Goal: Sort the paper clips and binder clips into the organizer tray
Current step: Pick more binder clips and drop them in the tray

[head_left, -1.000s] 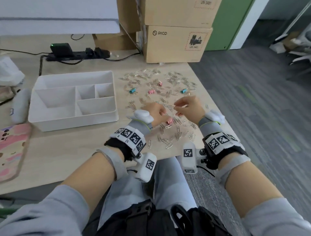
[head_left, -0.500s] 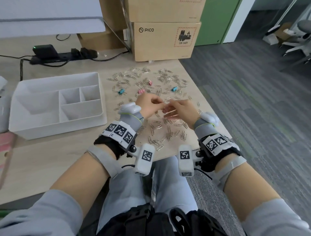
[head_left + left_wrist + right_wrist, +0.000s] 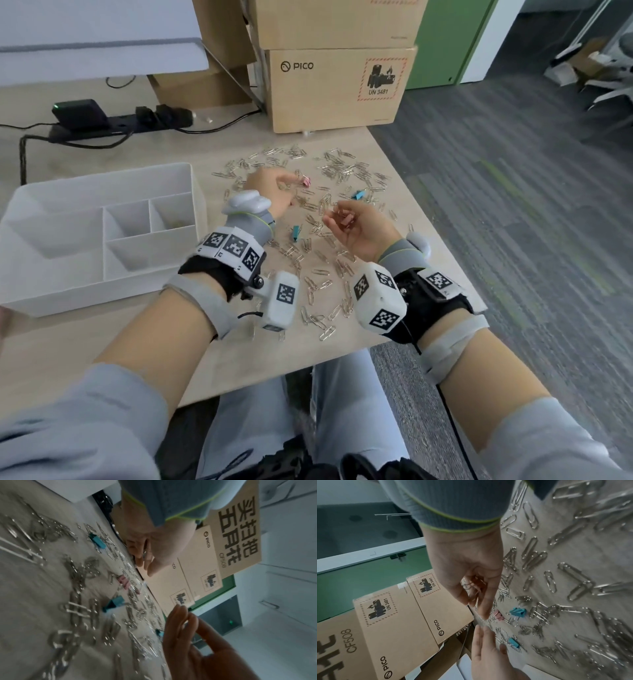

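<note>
The hands have parted: the right hand (image 3: 356,228) now lies palm up, fingers curled round a pink binder clip (image 3: 346,219) and paper clips. The left hand (image 3: 274,192), fingers loosely curled, reaches toward another pink clip (image 3: 306,181) at twelve o'clock; only the right wrist view shows its fingertips clear of it. The organizer tray (image 3: 61,294) sits at nine o'clock.

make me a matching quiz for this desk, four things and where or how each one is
1 right hand
2 left hand
3 organizer tray
4 PICO box

A at the table's far edge
B cupped palm up, holding a pink binder clip
C left of the paper clips
D reaching out over the paper clips

Pairs: 1-B, 2-D, 3-C, 4-A
</note>
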Available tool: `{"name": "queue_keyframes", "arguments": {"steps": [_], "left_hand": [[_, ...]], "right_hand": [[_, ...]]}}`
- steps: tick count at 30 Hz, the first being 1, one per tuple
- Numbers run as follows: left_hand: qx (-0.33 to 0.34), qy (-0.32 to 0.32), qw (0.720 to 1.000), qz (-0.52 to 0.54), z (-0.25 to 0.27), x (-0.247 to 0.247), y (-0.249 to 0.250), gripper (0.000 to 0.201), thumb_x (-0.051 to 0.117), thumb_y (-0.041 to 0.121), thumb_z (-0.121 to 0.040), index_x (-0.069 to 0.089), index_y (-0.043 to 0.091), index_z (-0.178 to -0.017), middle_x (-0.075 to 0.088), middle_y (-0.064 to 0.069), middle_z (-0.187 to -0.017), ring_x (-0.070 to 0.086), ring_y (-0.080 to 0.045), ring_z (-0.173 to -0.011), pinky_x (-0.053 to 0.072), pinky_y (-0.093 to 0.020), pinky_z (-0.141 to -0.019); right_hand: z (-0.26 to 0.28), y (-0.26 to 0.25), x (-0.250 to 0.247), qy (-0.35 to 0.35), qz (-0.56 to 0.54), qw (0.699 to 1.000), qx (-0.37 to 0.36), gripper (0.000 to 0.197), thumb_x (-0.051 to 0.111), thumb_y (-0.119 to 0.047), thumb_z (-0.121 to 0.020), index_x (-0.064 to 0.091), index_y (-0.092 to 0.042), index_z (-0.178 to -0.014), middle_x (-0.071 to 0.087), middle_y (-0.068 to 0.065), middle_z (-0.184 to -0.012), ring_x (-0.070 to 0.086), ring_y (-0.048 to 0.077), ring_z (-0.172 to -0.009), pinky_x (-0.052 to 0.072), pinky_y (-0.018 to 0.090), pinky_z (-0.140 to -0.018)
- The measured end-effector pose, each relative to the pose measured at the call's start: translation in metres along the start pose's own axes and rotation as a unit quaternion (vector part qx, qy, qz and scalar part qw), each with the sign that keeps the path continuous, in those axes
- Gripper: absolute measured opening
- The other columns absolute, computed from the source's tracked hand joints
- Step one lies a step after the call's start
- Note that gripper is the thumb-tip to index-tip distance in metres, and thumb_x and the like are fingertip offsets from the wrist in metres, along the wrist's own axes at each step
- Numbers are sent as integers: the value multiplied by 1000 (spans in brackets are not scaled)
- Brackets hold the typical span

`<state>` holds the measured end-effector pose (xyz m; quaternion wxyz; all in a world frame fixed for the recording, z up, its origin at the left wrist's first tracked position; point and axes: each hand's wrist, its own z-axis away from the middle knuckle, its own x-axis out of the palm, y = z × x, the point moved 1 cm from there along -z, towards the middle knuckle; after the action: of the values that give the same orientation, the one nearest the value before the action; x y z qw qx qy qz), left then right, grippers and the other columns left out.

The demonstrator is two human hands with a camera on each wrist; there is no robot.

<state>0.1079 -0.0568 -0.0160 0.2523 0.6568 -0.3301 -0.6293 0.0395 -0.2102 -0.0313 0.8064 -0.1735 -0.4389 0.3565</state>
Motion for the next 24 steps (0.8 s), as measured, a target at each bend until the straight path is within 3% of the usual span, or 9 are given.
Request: {"name": "queue_keyframes", "arguments": {"steps": [2, 5, 8, 12, 14, 17, 21, 24], "left_hand": [[-10, -6, 999, -34, -14, 1, -12, 29, 61, 11, -82, 67, 23, -108, 66, 3, -118, 64, -20, -101, 44, -18, -80], [-33, -3, 998, -48, -27, 2, -22, 28, 63, 11, -81, 68, 22, -106, 66, -1, -119, 62, -18, -107, 45, -22, -88], [-40, -21, 998, -47, -35, 7, -28, 21, 63, 11, -80, 72, 21, -96, 72, -3, -105, 66, -18, -96, 49, -23, -85], [-15, -49, 998, -35, -39, 11, -33, 12, 69, 15, -77, 74, 21, -86, 74, -4, -92, 67, -15, -84, 50, -23, -78], [-11, -53, 998, -20, -40, 11, -33, 12, 69, 14, -77, 74, 18, -87, 73, -2, -84, 67, -10, -81, 50, -20, -71], [-17, -43, 996, 80, -40, 7, -25, 14, 70, 10, -77, 72, 14, -89, 68, -1, -78, 61, 1, -63, 46, -6, -53], [6, -80, 979, 185, -36, 4, 0, 15, 70, 4, -77, 69, 5, -92, 66, -1, -74, 62, -1, -55, 49, -12, -49], [21, -109, 973, 202, -38, 6, 8, 12, 71, 2, -75, 70, 9, -84, 68, -2, -72, 59, -2, -49, 54, -20, -57]], "right_hand": [[-4, 1, 4, -34, 7, 999, 2, 12, 50, -3, -93, 56, 3, -85, 68, 14, -66, 71, 23, -61, 58, 20, -56], [-8, 1, 7, -59, 13, 998, 5, 13, 47, 5, -91, 58, 6, -96, 70, 17, -82, 71, 25, -72, 59, 23, -69], [-12, -1, 9, -57, 5, 998, 9, 21, 43, 11, -89, 56, 7, -105, 65, 21, -99, 67, 27, -84, 55, 27, -80], [-17, -2, 12, -51, -4, 999, 10, 35, 42, 12, -88, 49, 8, -122, 62, 22, -110, 65, 30, -90, 54, 28, -81], [-19, -3, 13, -53, -13, 999, 9, 34, 41, 12, -88, 49, 7, -121, 61, 23, -113, 67, 29, -87, 55, 27, -80], [-23, -5, 14, -69, -27, 997, 5, 27, 39, 9, -90, 52, 6, -113, 63, 22, -109, 67, 30, -90, 54, 28, -83], [-26, -7, 17, -89, -52, 995, -8, 24, 37, -3, -95, 56, 8, -105, 62, 23, -105, 63, 32, -94, 53, 33, -84], [-34, -8, 20, -87, -79, 993, 7, 31, 38, -14, -97, 57, 9, -106, 62, 25, -106, 67, 35, -84, 54, 36, -83]]}}
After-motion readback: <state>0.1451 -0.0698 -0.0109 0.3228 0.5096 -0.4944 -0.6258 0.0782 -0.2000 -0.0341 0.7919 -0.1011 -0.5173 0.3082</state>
